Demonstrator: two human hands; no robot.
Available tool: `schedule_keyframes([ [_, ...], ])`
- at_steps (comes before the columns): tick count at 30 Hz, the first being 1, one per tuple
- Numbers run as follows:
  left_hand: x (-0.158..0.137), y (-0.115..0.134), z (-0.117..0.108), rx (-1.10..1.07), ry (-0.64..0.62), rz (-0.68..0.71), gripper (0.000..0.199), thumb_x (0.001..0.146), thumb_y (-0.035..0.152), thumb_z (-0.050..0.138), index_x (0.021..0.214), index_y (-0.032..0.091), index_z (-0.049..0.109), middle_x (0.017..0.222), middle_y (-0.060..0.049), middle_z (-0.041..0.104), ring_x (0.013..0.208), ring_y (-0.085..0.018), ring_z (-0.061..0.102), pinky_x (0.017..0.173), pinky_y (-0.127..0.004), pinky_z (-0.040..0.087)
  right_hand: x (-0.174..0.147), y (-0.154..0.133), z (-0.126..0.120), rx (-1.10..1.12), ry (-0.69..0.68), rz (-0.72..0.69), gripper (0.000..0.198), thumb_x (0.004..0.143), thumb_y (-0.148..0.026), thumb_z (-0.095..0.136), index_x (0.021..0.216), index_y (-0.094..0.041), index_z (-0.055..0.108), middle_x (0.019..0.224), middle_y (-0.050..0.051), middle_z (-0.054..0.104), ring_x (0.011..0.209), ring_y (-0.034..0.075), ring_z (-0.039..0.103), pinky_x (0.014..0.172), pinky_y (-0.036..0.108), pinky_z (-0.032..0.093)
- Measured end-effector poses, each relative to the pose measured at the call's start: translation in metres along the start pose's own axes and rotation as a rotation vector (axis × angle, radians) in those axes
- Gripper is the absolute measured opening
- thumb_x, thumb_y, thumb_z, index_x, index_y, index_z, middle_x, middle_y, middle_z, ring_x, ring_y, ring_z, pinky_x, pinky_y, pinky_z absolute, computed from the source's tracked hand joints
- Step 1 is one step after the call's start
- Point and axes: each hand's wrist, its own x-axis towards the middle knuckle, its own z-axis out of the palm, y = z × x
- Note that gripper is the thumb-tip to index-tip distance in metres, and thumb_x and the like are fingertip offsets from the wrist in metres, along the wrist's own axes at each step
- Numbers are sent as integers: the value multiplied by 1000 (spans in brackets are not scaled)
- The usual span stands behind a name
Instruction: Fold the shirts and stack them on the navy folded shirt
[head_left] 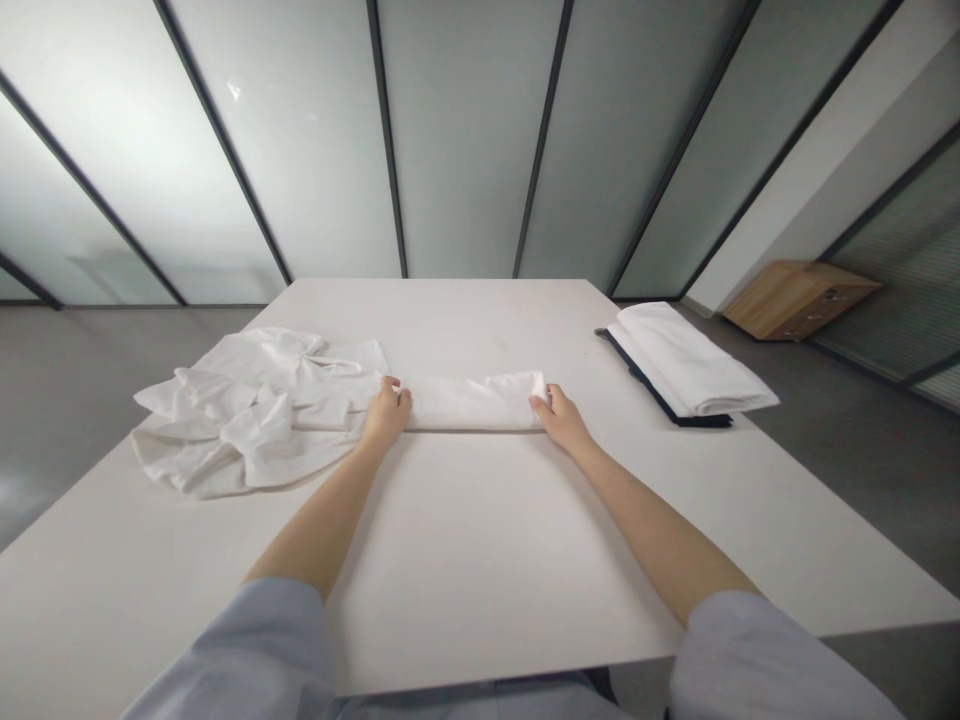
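Lying flat in the middle of the frame is a folded white cloth [474,402], long and thin, on the white table [480,540]. It looks light and soft, so it should bend with ease and not break. It may sag or come undone if only one end is lifted. The two short ends look like the best spots to hold, with all the layers pinched together.

The right hand [561,416] pinches the right end, thumb on the near side and fingers behind, with just the cloth between. The left hand [388,410] has its fingers curled in at the left end and seems to pinch it too, but part of that grip is hidden.

Just beside the left hand, at the left of the frame, is a messy white cloth pile [247,420]. I can't see if it joins the folded one. On the right sits a neat white stack [686,355] on top of a dark cloth [701,422]. Tall cloudy panels [465,130] fill the top, and a wooden box [795,298] stands at the far right.
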Motion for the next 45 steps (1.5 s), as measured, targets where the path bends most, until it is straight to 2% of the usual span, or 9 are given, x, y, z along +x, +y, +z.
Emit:
schedule_keyframes([
  [4, -4, 0, -2, 24, 60, 53, 52, 84, 22, 41, 135, 11, 37, 89, -9, 65, 90, -25, 65, 84, -39, 48, 4, 7, 6, -26, 0, -39, 50, 85, -39, 47, 130, -17, 46, 116, 14, 63, 106, 28, 60, 90, 41, 47],
  [7, -6, 0, -6, 69, 113, 111, 63, 78, 13, 43, 141, 13, 35, 120, -16, 58, 108, -26, 59, 93, -40, 46, 5, 10, 7, -83, 20, -221, 60, 85, -30, 47, 143, -19, 37, 145, 14, 42, 133, 29, 40, 106, 48, 36],
  [9, -8, 3, -9, 121, 134, 203, 60, 79, 12, 44, 139, 18, 41, 134, -14, 50, 120, -27, 51, 101, -42, 42, 4, 10, 7, -141, -20, -318, 55, 86, -25, 45, 141, -24, 42, 152, 9, 33, 140, 29, 28, 110, 51, 30],
  [12, -15, 9, -10, 193, 69, 389, 48, 87, 21, 42, 135, 22, 47, 142, -11, 47, 130, -27, 42, 110, -45, 33, 2, 8, 5, -183, -116, -377, 51, 87, -21, 42, 137, -27, 50, 151, 5, 37, 142, 29, 26, 111, 54, 28],
  [15, -20, 14, -3, 254, -114, 510, 49, 93, 37, 40, 138, 20, 45, 147, -11, 43, 137, -26, 35, 113, -45, 27, 1, 9, 5, -173, -158, -350, 49, 90, -21, 38, 136, -25, 51, 148, 6, 42, 140, 28, 29, 111, 53, 29],
  [18, -23, 13, 5, 297, -217, 494, 57, 92, 48, 42, 142, 21, 40, 154, -11, 32, 143, -27, 25, 114, -44, 24, 1, 13, 7, -117, -174, -299, 43, 95, -29, 36, 134, -27, 54, 146, 5, 46, 139, 27, 32, 112, 53, 28],
  [25, -23, 11, 3, 332, -265, 494, 86, 77, 60, 59, 147, 20, 32, 157, -14, 23, 144, -32, 20, 113, -46, 24, 1, 11, 7, -96, -189, -246, 44, 95, -46, 39, 132, -28, 55, 143, 6, 49, 137, 27, 36, 112, 51, 28],
  [37, -17, 0, 7, 324, -92, 414, 69, 78, 30, 55, 144, 18, 37, 152, -13, 34, 143, -33, 21, 114, -50, 23, -5, -5, -5, -306, -168, -243, 46, 91, -46, 43, 132, -27, 52, 133, 11, 56, 121, 32, 49, 100, 49, 37],
  [45, -8, -9, 12, 146, 25, 326, 64, 83, 31, 50, 142, 13, 34, 145, -16, 43, 139, -30, 31, 114, -48, 27, -6, -21, -22, -461, -239, -194, 50, 81, -64, 54, 103, -21, 67, 110, 15, 65, 107, 33, 57, 94, 46, 38],
])
